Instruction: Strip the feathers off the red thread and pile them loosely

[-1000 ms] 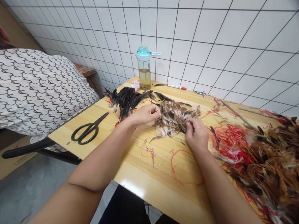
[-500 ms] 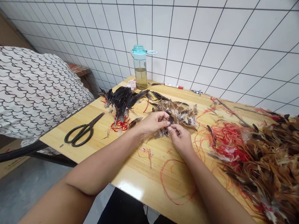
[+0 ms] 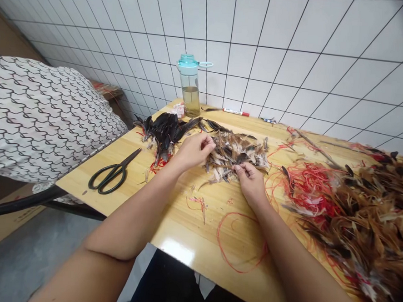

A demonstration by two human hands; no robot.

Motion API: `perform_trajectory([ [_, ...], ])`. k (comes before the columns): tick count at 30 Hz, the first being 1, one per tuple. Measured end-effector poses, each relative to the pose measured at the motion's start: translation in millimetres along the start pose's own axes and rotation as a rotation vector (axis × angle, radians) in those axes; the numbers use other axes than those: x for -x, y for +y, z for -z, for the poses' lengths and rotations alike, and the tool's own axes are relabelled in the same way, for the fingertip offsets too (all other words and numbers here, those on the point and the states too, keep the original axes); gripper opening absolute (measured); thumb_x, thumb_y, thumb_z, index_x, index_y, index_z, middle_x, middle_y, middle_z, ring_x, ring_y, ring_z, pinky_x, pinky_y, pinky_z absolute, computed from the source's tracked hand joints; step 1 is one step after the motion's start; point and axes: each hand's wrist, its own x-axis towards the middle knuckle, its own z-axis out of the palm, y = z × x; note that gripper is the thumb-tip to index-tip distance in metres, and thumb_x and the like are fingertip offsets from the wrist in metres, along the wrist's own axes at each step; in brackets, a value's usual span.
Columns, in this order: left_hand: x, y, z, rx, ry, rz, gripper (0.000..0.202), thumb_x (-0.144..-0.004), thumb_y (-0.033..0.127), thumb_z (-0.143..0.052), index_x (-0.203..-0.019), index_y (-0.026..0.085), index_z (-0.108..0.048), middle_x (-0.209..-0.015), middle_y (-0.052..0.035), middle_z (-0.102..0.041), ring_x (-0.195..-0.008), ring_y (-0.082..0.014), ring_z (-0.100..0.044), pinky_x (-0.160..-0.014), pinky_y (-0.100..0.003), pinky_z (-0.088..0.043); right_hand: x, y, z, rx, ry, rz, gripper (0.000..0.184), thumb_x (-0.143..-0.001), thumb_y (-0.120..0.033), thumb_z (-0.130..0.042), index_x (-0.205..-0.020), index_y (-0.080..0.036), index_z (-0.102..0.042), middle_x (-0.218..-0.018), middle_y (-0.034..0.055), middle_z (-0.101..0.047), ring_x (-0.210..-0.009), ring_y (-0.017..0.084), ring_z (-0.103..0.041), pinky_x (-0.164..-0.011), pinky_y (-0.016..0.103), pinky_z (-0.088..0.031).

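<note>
My left hand (image 3: 193, 150) hovers over the near-left edge of a small heap of brown and white feathers (image 3: 237, 153), its fingers curled in a pinch; what they hold is too small to name. My right hand (image 3: 250, 181) rests at the heap's near edge with fingers pinched on a feather from it. A pile of black feathers (image 3: 165, 130) lies just left of my left hand. A big mass of brown feathers tangled with red string (image 3: 348, 210) covers the table's right side.
Black scissors (image 3: 113, 173) lie near the wooden table's left corner (image 3: 83, 180). A teal-lidded bottle (image 3: 191, 87) and a red-capped marker (image 3: 236, 112) stand by the tiled wall. Red string loops (image 3: 240, 244) lie near the front edge. A patterned cloth (image 3: 36, 113) is at left.
My hands met over the heap half a second ago and have now drawn apart, the left going up and left, the right staying pinched at the heap's edge.
</note>
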Motion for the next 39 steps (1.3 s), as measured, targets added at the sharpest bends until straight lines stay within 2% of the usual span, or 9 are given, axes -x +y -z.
perform_trajectory([
  [3,-2.0,-8.6,16.0,-0.376,-0.23,0.066,0.024,-0.081,0.038,-0.058,-0.069,0.018,-0.059,-0.066,-0.0009,-0.059,-0.061,-0.0129,-0.046,-0.059,-0.026,-0.029,-0.2,0.5,1.8,0.08,0.005,0.034,0.025,-0.083,-0.041,-0.051,-0.072,-0.02,-0.061,-0.061,0.0001,-0.057,-0.056,0.014,-0.046,-0.054,0.026,-0.035],
  [5,-1.7,-12.0,16.6,-0.455,-0.392,0.105,0.025,-0.077,0.041,-0.062,-0.066,0.018,-0.06,-0.062,-0.0007,-0.058,-0.058,-0.0132,-0.046,-0.057,-0.026,-0.027,-0.2,1.4,2.8,0.156,0.012,0.092,0.024,-0.084,-0.038,-0.051,-0.071,-0.02,-0.06,-0.064,0.0011,-0.059,-0.06,0.015,-0.049,-0.058,0.027,-0.038],
  [7,-0.6,-12.6,10.5,-0.441,-0.459,0.1,0.025,-0.072,0.042,-0.067,-0.064,0.019,-0.06,-0.059,-0.0003,-0.056,-0.056,-0.0135,-0.046,-0.057,-0.026,-0.027,-0.3,2.7,3.5,0.221,0.017,0.162,0.023,-0.085,-0.036,-0.052,-0.07,-0.021,-0.059,-0.067,0.002,-0.06,-0.065,0.016,-0.052,-0.062,0.028,-0.04],
  [13,4.0,-6.5,-10.3,-0.497,-0.409,0.055,0.022,-0.069,0.026,-0.065,-0.052,0.02,-0.054,-0.054,-0.0037,-0.051,-0.056,-0.0177,-0.049,-0.059,-0.029,-0.028,-0.5,6.9,4.1,0.311,-0.005,0.253,0.021,-0.087,-0.032,-0.051,-0.071,-0.021,-0.059,-0.07,0.0033,-0.06,-0.069,0.017,-0.055,-0.066,0.029,-0.041],
  [16,4.2,-8.1,-9.5,-0.572,-0.404,0.07,0.022,-0.066,0.015,-0.06,-0.047,0.019,-0.049,-0.051,-0.0043,-0.049,-0.058,-0.0177,-0.051,-0.059,-0.028,-0.029,-0.9,7.8,4.6,0.321,-0.004,0.257,0.021,-0.087,-0.032,-0.051,-0.071,-0.021,-0.06,-0.07,0.0035,-0.061,-0.07,0.018,-0.056,-0.066,0.029,-0.042],
  [20,0.3,-16.4,-1.8,-0.562,-0.329,0.097,0.019,-0.063,0.014,-0.059,-0.048,0.019,-0.048,-0.047,-0.003,-0.046,-0.057,-0.0162,-0.049,-0.058,-0.028,-0.029,-1.4,8.3,5.7,0.314,0.005,0.238,0.021,-0.086,-0.033,-0.051,-0.071,-0.021,-0.06,-0.07,0.0033,-0.061,-0.07,0.018,-0.056,-0.067,0.029,-0.042],
  [27,-5.7,-17.1,13.5,-0.189,-0.076,0.077,0.005,-0.072,0.016,-0.055,-0.068,0.017,-0.052,-0.065,-0.0007,-0.056,-0.061,-0.0119,-0.044,-0.059,-0.024,-0.031,-2.6,8.8,5.7,0.291,0.016,0.212,0.022,-0.085,-0.034,-0.051,-0.07,-0.021,-0.06,-0.069,0.0027,-0.059,-0.066,0.017,-0.053,-0.065,0.029,-0.041],
  [34,-3.1,-7.3,-3.7,0.576,-0.138,0.154,0.02,-0.072,0.014,-0.063,-0.09,0.015,-0.053,-0.066,0.0046,-0.053,-0.058,-0.0065,-0.048,-0.058,-0.019,-0.037,-1.9,9.1,3.0,0.242,-0.001,0.173,0.022,-0.084,-0.035,-0.052,-0.07,-0.021,-0.062,-0.065,0.0014,-0.059,-0.061,0.015,-0.049,-0.059,0.028,-0.038],
  [39,2.4,3.2,-20.0,0.764,-0.284,0.138,0.03,-0.068,0.016,-0.072,-0.092,0.013,-0.055,-0.068,0.0036,-0.058,-0.059,-0.0059,-0.054,-0.058,-0.019,-0.042,-0.2,5.7,0.5,0.132,-0.03,0.072,0.024,-0.083,-0.039,-0.052,-0.072,-0.02,-0.064,-0.058,-0.0011,-0.053,-0.054,0.013,-0.043,-0.052,0.026,-0.032],
])
